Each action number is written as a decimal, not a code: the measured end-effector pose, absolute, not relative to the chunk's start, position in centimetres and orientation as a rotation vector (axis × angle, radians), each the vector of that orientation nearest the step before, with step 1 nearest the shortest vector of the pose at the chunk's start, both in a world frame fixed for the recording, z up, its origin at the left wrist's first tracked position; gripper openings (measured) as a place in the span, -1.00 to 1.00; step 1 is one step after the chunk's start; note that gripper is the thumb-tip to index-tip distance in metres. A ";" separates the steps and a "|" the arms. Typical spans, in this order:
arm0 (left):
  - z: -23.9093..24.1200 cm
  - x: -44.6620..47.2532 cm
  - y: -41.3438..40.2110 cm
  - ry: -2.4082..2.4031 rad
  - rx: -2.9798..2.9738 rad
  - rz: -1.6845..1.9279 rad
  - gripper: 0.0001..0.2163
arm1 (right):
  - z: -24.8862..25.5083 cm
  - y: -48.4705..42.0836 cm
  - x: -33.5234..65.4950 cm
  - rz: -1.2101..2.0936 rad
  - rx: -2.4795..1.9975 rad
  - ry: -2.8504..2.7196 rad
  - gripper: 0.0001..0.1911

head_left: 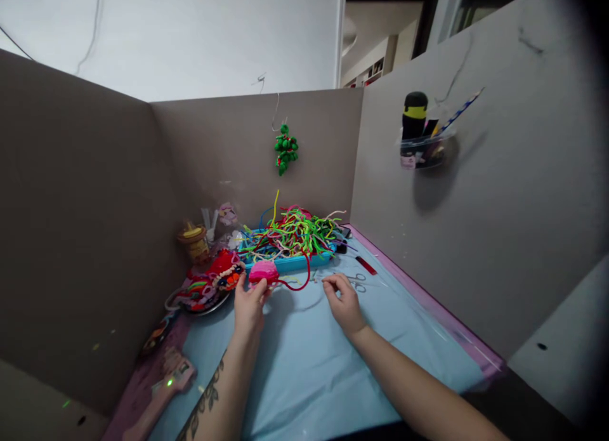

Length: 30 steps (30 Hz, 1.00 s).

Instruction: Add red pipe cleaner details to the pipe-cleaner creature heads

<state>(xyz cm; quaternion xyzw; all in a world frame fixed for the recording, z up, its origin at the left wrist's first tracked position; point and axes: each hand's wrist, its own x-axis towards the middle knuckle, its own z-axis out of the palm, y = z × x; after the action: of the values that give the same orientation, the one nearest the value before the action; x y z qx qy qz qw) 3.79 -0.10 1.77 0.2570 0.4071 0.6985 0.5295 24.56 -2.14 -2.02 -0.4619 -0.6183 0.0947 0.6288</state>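
Note:
My left hand [250,301] pinches a pink pipe-cleaner piece [264,271], held up in front of the blue tray. From the piece a dark red pipe cleaner [297,289] runs right and curves upward, its upper end overlapping the tray's front. To the right, my right hand [343,301] is closed, thumb and forefinger together; whether anything is between them is too small to tell. A pair of scissors [359,282] lies just behind it. Several colourful pipe cleaners [304,231] are heaped in the blue tray [290,264].
A dish [209,309] of pipe-cleaner pieces stands left of my left hand. Behind it is a brown-and-yellow cup [194,244]. A pink glue gun [174,374] with a green light lies front left. Grey panels enclose three sides; a holder [421,150] hangs on the right one.

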 end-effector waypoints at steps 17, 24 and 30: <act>1.7 3.9 -0.5 0.879 0.594 1.449 -0.45 | -3.5 -1.1 24.7 0.036 -1.180 -1.760 -0.59; 1.3 4.1 -0.7 0.796 0.628 1.323 -0.52 | -3.7 -1.6 24.3 -0.076 -0.962 -1.689 -0.79; 1.6 4.1 -0.8 0.749 0.618 1.324 -0.57 | -3.6 -0.6 25.3 0.071 -1.156 -1.498 -0.73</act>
<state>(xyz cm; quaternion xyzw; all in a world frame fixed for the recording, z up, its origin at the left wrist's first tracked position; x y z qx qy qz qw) 4.08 -0.83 1.59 0.2756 0.3339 0.5900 0.6815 25.25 -0.58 -3.64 -0.4956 -0.6419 0.0303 0.5844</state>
